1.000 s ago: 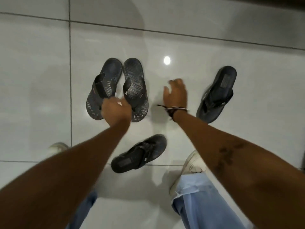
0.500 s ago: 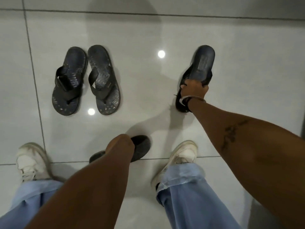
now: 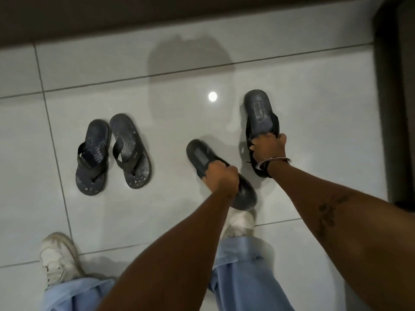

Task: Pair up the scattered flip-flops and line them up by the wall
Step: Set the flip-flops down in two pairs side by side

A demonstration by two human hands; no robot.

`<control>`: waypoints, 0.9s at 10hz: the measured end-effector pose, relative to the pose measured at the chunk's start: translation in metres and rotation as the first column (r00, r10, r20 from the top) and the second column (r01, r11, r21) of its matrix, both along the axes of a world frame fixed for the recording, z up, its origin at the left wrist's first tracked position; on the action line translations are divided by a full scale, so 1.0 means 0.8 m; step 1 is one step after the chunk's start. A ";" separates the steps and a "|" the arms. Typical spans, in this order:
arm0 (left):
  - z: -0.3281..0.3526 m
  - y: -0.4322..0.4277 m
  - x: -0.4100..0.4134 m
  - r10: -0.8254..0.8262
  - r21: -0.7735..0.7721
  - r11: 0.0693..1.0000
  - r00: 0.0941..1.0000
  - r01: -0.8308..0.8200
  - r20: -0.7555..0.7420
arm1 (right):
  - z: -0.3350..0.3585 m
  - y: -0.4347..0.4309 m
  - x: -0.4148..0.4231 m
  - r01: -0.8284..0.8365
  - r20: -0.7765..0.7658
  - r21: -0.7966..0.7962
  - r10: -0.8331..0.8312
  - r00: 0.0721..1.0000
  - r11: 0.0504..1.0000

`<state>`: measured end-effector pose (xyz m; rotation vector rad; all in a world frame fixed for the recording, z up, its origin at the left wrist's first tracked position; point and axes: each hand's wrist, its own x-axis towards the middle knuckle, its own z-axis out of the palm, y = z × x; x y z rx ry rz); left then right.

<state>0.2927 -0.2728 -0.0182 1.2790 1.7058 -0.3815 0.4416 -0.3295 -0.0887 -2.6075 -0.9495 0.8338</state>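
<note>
Two dark patterned flip-flops, one on the left [image 3: 93, 157] and one on the right [image 3: 131, 151], lie side by side on the pale tiled floor at centre left, heels toward the wall. My left hand [image 3: 221, 177] grips a plain black flip-flop [image 3: 201, 157] by its straps, lifted above the floor. To its right my right hand [image 3: 268, 148] grips the matching black flip-flop [image 3: 258, 110] at its straps, heel pointing toward the wall. Both black flip-flops are apart from each other.
A dark wall base [image 3: 134, 16] runs along the top. A dark vertical frame [image 3: 390, 97] stands at the right. My white sneakers, the left one [image 3: 59, 258] and the right one [image 3: 239, 223], and blue trouser legs [image 3: 242, 272] are at the bottom.
My left hand has lifted the near black flip-flop up and to the right, toward the one in my right hand. The view has shifted, bringing the wall into sight.
</note>
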 end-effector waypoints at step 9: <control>-0.057 0.172 -0.101 -0.290 0.521 0.762 0.922 0.385 -0.256 | 0.004 0.118 -0.115 -0.359 0.168 -0.132 0.378 0.911 0.924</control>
